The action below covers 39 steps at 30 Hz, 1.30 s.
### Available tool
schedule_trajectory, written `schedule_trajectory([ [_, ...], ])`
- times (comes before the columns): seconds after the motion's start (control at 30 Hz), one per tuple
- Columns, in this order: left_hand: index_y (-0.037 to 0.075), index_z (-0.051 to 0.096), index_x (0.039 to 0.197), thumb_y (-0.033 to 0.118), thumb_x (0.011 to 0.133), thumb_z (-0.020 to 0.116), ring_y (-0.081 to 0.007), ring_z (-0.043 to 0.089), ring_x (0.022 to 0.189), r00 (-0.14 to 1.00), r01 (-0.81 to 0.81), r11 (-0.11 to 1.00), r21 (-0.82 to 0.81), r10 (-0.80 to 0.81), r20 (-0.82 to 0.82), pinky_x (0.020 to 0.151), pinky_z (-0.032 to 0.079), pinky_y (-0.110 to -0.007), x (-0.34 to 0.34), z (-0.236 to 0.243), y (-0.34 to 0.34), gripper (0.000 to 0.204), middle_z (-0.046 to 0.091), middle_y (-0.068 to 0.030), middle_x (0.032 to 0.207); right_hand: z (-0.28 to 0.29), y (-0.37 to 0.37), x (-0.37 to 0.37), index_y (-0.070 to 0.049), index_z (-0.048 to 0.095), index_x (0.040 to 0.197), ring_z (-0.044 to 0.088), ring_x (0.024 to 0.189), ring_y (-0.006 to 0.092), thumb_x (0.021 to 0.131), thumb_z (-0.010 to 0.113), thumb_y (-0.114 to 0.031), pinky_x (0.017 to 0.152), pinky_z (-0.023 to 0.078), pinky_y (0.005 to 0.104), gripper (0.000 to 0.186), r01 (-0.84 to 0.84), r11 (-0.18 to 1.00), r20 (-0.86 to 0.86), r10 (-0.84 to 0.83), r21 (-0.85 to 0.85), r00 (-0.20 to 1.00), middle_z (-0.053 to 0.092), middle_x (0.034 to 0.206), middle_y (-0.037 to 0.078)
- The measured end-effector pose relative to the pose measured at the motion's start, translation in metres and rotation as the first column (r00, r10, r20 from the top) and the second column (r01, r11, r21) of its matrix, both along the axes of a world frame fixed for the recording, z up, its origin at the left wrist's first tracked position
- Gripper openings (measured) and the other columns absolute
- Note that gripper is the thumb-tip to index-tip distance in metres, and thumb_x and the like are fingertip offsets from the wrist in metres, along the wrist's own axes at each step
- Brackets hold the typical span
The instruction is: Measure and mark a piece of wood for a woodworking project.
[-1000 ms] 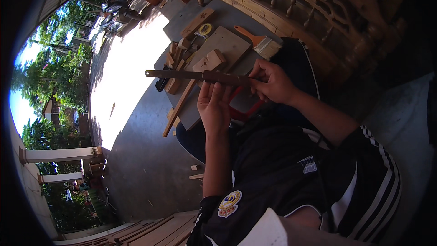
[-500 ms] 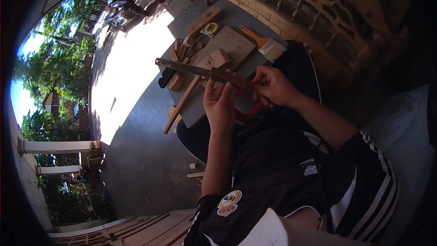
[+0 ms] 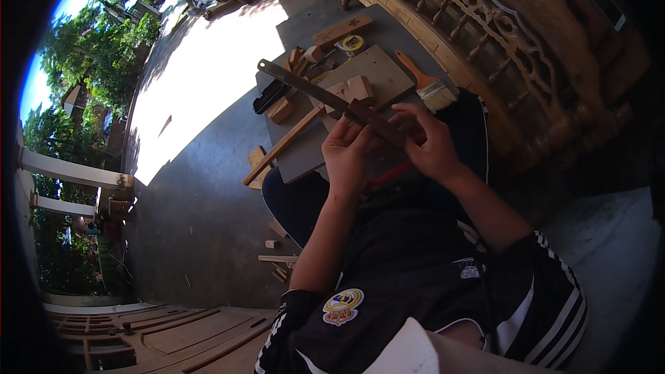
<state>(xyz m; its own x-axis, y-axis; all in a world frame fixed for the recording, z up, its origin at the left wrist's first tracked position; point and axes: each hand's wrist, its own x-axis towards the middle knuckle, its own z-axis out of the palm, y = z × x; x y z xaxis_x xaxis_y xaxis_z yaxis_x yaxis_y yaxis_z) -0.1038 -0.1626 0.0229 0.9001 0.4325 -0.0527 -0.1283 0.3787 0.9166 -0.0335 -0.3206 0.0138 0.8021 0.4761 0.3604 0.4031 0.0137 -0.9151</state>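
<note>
A long dark flat metal bar (image 3: 305, 85), like a saw blade or file, is held with both hands above a grey board (image 3: 312, 149). My left hand (image 3: 348, 156) grips it from below near its lower right end, beside a small dark wooden block (image 3: 360, 107) on the bar. My right hand (image 3: 431, 144) pinches the same end from the right. The bar slants up to the left over several light wooden blocks (image 3: 350, 88).
A paintbrush with an orange handle (image 3: 422, 83) lies right of a flat wooden panel (image 3: 377, 73). A tape measure (image 3: 352, 43), a black tool (image 3: 269, 97) and a long wooden stick (image 3: 280, 147) lie around. A carved wooden railing (image 3: 485, 34) runs behind.
The bar has tilted, its far end swinging up and left, and both hands have shifted slightly down along it. The view has tipped a little.
</note>
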Motion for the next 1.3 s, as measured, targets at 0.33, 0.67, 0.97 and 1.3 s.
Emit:
schedule_trajectory([
  [0.33, -0.001, 0.061, 0.136, -0.002, 0.096, 0.067, -0.0166, 0.070, 0.106, 0.992, -0.117, 0.989, -0.094, 0.120, 0.027, 0.089, 0.060, -0.029, 0.000, 0.009, -0.011, 0.040, 0.071, -0.0109, 0.125, 0.007, 0.008, -0.006, -0.006, 0.073, 0.124, 0.072, 0.104, 0.0314, 0.086, 0.073, -0.001, 0.087, 0.057, 0.0368, 0.038, -0.039, 0.999, 0.339, 0.039, -0.005, 0.940, 0.071, 0.115, 0.016],
  [0.67, 0.000, 0.058, 0.138, -0.003, 0.098, 0.062, -0.0226, 0.069, 0.110, 0.991, -0.104, 0.964, -0.246, 0.120, 0.050, 0.097, 0.058, -0.035, -0.001, 0.005, -0.015, 0.041, 0.068, -0.0124, 0.126, -0.006, 0.004, -0.013, -0.009, 0.072, 0.129, 0.071, 0.111, 0.0329, 0.077, 0.060, 0.014, 0.094, 0.057, 0.0398, 0.058, 0.115, 0.989, 0.575, -0.040, -0.094, 0.817, 0.070, 0.130, 0.015],
  [0.97, 0.002, 0.067, 0.122, -0.003, 0.096, 0.064, -0.0159, 0.071, 0.099, 0.998, 0.068, 0.993, -0.093, -0.067, 0.009, 0.084, 0.061, -0.030, -0.012, 0.005, 0.001, 0.027, 0.073, -0.0068, 0.117, 0.003, -0.010, 0.003, -0.006, 0.072, 0.128, 0.075, 0.098, 0.0193, 0.091, 0.057, 0.014, 0.081, 0.062, 0.0324, 0.045, -0.259, 0.959, -0.135, 0.273, 0.116, 0.953, 0.076, 0.115, 0.014],
  [1.3, -0.002, 0.068, 0.121, 0.000, 0.090, 0.075, -0.0136, 0.071, 0.088, 0.928, 0.321, 0.937, 0.138, -0.341, 0.153, 0.076, 0.058, -0.028, -0.015, 0.045, 0.010, 0.031, 0.075, -0.0100, 0.109, -0.005, -0.022, 0.017, 0.000, 0.067, 0.130, 0.076, 0.090, 0.0254, 0.101, 0.062, -0.006, 0.072, 0.066, 0.0347, 0.030, -0.364, 0.719, -0.524, 0.687, 0.592, 0.504, 0.074, 0.108, 0.019],
])
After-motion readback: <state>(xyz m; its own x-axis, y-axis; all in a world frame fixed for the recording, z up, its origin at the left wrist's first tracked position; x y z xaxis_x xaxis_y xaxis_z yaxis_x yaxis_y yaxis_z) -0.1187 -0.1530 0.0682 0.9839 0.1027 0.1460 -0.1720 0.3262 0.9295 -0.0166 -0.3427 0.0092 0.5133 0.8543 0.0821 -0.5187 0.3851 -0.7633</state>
